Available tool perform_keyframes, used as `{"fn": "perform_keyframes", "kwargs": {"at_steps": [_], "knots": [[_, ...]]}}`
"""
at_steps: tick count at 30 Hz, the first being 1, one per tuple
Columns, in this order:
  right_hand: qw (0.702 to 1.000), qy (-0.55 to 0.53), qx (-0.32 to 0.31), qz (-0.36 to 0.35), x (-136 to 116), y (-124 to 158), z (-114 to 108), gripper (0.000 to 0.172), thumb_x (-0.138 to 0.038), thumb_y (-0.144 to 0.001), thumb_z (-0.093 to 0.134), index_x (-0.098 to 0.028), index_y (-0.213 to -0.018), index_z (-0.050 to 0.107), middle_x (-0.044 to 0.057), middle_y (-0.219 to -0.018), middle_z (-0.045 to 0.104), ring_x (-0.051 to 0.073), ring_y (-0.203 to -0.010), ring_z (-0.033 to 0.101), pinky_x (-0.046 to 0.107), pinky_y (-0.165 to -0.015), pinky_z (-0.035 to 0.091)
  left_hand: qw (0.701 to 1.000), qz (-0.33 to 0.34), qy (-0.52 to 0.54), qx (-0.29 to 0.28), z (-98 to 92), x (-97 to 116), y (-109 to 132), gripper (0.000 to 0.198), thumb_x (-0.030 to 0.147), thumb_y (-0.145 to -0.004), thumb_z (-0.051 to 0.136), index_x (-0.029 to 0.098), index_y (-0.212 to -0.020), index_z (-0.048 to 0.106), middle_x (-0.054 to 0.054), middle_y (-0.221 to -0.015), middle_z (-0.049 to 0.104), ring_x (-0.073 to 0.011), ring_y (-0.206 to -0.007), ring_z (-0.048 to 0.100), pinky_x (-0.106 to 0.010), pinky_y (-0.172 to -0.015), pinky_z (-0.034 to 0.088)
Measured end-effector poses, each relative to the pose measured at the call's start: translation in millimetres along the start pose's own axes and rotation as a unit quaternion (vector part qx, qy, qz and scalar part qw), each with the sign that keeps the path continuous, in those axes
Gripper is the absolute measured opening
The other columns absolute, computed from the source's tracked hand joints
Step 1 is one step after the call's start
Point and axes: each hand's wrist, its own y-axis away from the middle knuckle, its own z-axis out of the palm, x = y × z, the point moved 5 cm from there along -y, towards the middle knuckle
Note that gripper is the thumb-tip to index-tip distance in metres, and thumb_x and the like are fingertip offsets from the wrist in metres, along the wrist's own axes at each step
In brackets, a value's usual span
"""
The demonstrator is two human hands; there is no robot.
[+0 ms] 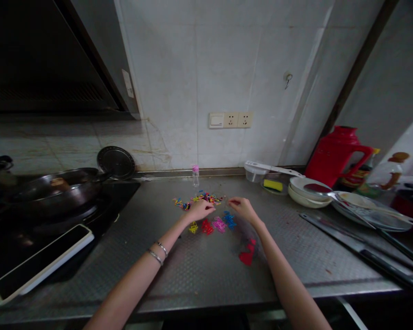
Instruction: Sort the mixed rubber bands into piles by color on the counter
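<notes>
My left hand [201, 210] is pinched just in front of a mixed pile of tiny multicoloured pieces [208, 198]; anything in its fingertips is too small to name. Fingers pressed together, my right hand [242, 208] hovers to the right of that pile, and what it holds cannot be made out. Nearer me lie small sorted heaps: yellow pieces [193, 228], red pieces [207, 227], pink pieces [219, 224] and blue pieces [229, 219]. A clear bag with red shapes [246, 258] rests beside my right forearm. Behind the pile stands a small clear bottle with a pink cap [195, 176].
On the left are a pan [55, 192] on the stove and a phone [44, 261]. To the right sit a yellow sponge [273, 185], stacked bowls [309, 195], a long dark-handled knife [358, 250] and a red thermos [337, 153]. A tiled wall [172, 82] closes the back.
</notes>
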Motion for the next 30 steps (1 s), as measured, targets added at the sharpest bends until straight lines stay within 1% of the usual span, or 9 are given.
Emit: {"fn": "perform_keyframes", "kwargs": {"at_steps": [4, 8, 12, 15, 18, 21, 25, 27, 30], "knots": [[1.000, -0.002, 0.007, -0.010, -3.4, 1.8, -1.4, 0.026, -0.028, -0.071, 0.047, -0.014, -0.080, 0.067, 0.005, -0.077, 0.067, 0.017, -0.071, 0.060, 0.024, -0.065, 0.045, 0.995, 0.026, -0.096, -0.018, 20.3, 12.8, -17.6, 0.027, 0.031, -0.078, 0.048, 0.015, -0.068, 0.066, -0.005, -0.063, 0.064, -0.0144, -0.057, 0.054, -0.022, -0.057, 0.036], [1.000, 0.002, 0.010, -0.016, -7.7, 2.5, -2.3, 0.026, -0.027, -0.072, 0.047, -0.014, -0.080, 0.067, 0.005, -0.079, 0.067, 0.017, -0.072, 0.060, 0.025, -0.068, 0.045, 0.988, 0.034, -0.148, -0.039, 36.8, 21.7, -25.9, 0.021, 0.030, -0.078, 0.050, 0.019, -0.078, 0.067, -0.008, -0.076, 0.067, -0.0181, -0.071, 0.059, -0.024, -0.065, 0.040], [1.000, 0.001, 0.009, -0.012, -8.1, 2.5, -2.0, 0.025, -0.025, -0.071, 0.047, -0.014, -0.079, 0.067, 0.006, -0.078, 0.067, 0.017, -0.072, 0.060, 0.026, -0.069, 0.045, 0.983, 0.061, -0.159, -0.070, 48.7, 27.3, -28.7, 0.021, 0.023, -0.076, 0.050, 0.021, -0.090, 0.066, -0.009, -0.086, 0.067, -0.0206, -0.080, 0.060, -0.027, -0.072, 0.042], [1.000, 0.003, 0.011, -0.010, -8.9, 3.7, -3.0, 0.024, -0.024, -0.071, 0.047, -0.014, -0.079, 0.068, 0.006, -0.078, 0.068, 0.017, -0.072, 0.060, 0.026, -0.069, 0.045, 0.988, 0.067, -0.120, -0.069, 48.9, 28.2, -29.4, 0.024, 0.018, -0.075, 0.049, 0.020, -0.092, 0.066, -0.009, -0.091, 0.067, -0.0194, -0.082, 0.060, -0.027, -0.075, 0.041], [1.000, 0.001, 0.007, -0.011, -10.7, 5.3, -3.9, 0.025, -0.023, -0.072, 0.046, -0.014, -0.080, 0.068, 0.006, -0.079, 0.068, 0.017, -0.072, 0.060, 0.025, -0.068, 0.045, 0.995, 0.066, -0.060, -0.042, 38.9, 25.1, -28.6, 0.027, 0.018, -0.078, 0.045, 0.018, -0.095, 0.065, -0.008, -0.093, 0.067, -0.0175, -0.081, 0.059, -0.026, -0.075, 0.041], [1.000, 0.000, 0.004, -0.012, -9.5, 5.9, -3.7, 0.025, -0.023, -0.071, 0.046, -0.014, -0.082, 0.068, 0.006, -0.079, 0.068, 0.017, -0.072, 0.060, 0.026, -0.070, 0.045, 0.999, 0.049, -0.012, 0.010, 18.4, 12.5, -25.3, 0.030, 0.019, -0.079, 0.041, 0.015, -0.097, 0.064, -0.008, -0.090, 0.066, -0.0158, -0.077, 0.058, -0.025, -0.071, 0.042], [1.000, 0.007, 0.004, -0.006, -0.6, 4.4, -0.6, 0.025, -0.021, -0.070, 0.047, -0.015, -0.083, 0.068, 0.006, -0.080, 0.068, 0.017, -0.073, 0.060, 0.026, -0.071, 0.045, 0.995, -0.033, 0.029, 0.089, -18.2, -24.8, -13.1, 0.036, 0.016, -0.074, 0.044, 0.010, -0.107, 0.057, -0.003, -0.068, 0.063, -0.0105, -0.054, 0.051, -0.021, -0.054, 0.039], [1.000, 0.011, 0.002, -0.005, 3.5, 3.5, 1.9, 0.024, -0.021, -0.070, 0.048, -0.015, -0.083, 0.068, 0.006, -0.080, 0.067, 0.017, -0.073, 0.060, 0.026, -0.070, 0.045, 0.987, -0.075, 0.050, 0.130, -37.6, -46.9, -2.8, 0.040, 0.015, -0.071, 0.045, 0.009, -0.109, 0.054, 0.001, -0.058, 0.058, -0.0090, -0.049, 0.047, -0.019, -0.050, 0.036], [1.000, 0.022, -0.003, -0.009, 3.7, 2.2, 4.9, 0.024, -0.020, -0.069, 0.048, -0.016, -0.083, 0.068, 0.005, -0.080, 0.067, 0.016, -0.072, 0.059, 0.025, -0.070, 0.045, 0.969, -0.141, 0.092, 0.180, -61.7, -79.1, 15.3, 0.043, 0.015, -0.068, 0.045, 0.008, -0.110, 0.052, 0.004, -0.052, 0.053, -0.0086, -0.046, 0.046, -0.018, -0.048, 0.035]]}}
